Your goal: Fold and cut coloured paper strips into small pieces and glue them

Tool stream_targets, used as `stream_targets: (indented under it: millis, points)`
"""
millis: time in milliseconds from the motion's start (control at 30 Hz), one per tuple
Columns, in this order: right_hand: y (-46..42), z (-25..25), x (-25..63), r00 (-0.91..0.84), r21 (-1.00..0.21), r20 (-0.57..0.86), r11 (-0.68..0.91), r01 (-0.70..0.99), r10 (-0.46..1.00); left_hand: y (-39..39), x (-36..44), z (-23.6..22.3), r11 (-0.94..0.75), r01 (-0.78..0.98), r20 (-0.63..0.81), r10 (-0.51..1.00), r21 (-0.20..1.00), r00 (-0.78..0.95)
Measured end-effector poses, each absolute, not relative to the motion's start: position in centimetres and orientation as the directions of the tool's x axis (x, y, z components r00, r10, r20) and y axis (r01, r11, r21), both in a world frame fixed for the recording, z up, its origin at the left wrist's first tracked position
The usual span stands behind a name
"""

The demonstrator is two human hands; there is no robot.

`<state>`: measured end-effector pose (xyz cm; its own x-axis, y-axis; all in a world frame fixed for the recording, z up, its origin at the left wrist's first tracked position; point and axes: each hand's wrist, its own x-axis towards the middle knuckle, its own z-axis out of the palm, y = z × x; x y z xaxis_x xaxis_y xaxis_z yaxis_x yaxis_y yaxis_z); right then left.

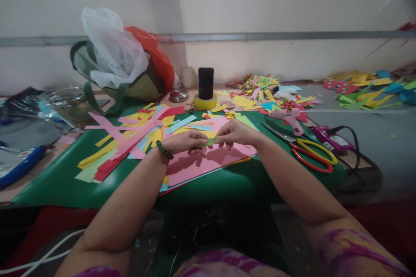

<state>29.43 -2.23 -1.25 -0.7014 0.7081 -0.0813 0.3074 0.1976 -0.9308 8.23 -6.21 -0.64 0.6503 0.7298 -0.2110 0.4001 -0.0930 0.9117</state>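
Note:
A small light-green paper strip [211,141] is stretched between my two hands. My left hand [186,142], with a dark green bead bracelet [164,150] at its wrist, pinches one end. My right hand [234,133] grips the other end between thumb and fingers. Both hands are just above a stack of coloured paper sheets, a pink sheet [191,168] on top. Left of the stack lies a loose pile of cut paper strips [120,140] in pink, yellow, red and green. Scissors [312,153] with red and yellow handles rest to the right of my right forearm.
A pink glue gun [290,119] lies behind the scissors, near a purple device [333,139] with a black cable. A phone [206,83] stands upright in a yellow tape roll [205,103]. Bundled paper fringe [260,82] sits at the back. A bag [139,88] holding plastic bags stands back left.

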Motion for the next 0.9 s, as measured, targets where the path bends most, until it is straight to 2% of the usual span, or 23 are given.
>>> stream_targets:
  millis: [100, 300, 467, 733, 900]
  points:
    - [-2.3, -1.2, 29.4, -0.704, -0.931, -0.095, 0.187, 0.313, 0.704, -6.1, 8.2, -0.9, -0.093, 0.418, -0.229, 0.722, 0.904, 0.653]
    - [-2.3, -1.4, 29.2, -0.694, -0.925, -0.080, 0.207, 0.319, 0.716, -5.8, 8.5, -1.9, -0.081, 0.468, -0.220, 0.804, 0.880, 0.553]
    - [-2.1, -1.7, 29.2, -0.687, -0.905, -0.094, 0.226, 0.361, 0.721, -5.7, 8.8, -2.1, -0.153, 0.491, -0.150, 0.838, 0.858, 0.525]
    - [-2.5, -1.6, 28.9, -0.683, -0.918, -0.075, 0.217, 0.332, 0.726, -6.0, 9.0, -1.5, -0.185, 0.486, -0.166, 0.789, 0.854, 0.592]
    - [-2.5, -0.9, 29.6, -0.698, -0.928, -0.074, 0.208, 0.310, 0.712, -5.9, 8.2, -1.2, -0.147, 0.437, -0.191, 0.746, 0.887, 0.638]
